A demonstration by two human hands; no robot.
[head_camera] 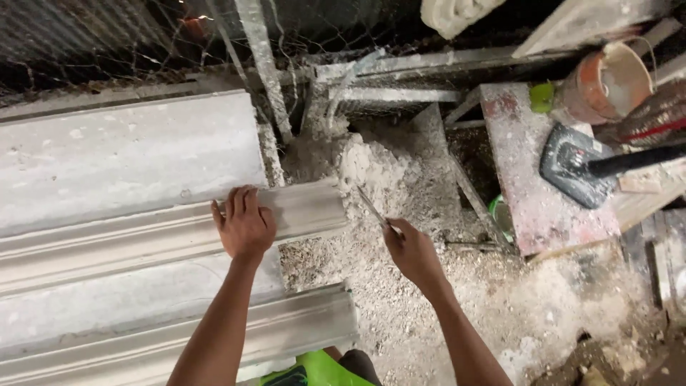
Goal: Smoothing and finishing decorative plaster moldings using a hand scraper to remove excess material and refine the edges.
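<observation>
- Two bare hands are at work over a dusty bench (pixel 443 300) strewn with white plaster crumbs.
- Left hand (pixel 244 223) lies flat, fingers spread, pressing on the top edge of a long grey plaster moulding (pixel 143 236); it grips nothing, just steadies the piece.
- That moulding runs from the left edge of the bench to its cut end near the middle, right beside the left hand.
- Another moulding (pixel 214 336) of the same profile lies parallel along the near edge, and a flat grey slab (pixel 121 157) sits behind both towards the far left corner.
- Right hand (pixel 411 250) is clenched around a thin metal blade (pixel 371 207), its tip pointing up and left towards the moulding's cut end, just short of touching it.
- Heap of white plaster rubble (pixel 371 168) is piled just beyond the blade, at the middle of the far edge.
- Over at the right edge, a paint-stained board (pixel 529 179) lies at a slant.
- Black trowel (pixel 572 164) rests on that board's far right corner.
- Plaster-caked bucket (pixel 607 82) tips on its side at the far right corner.
</observation>
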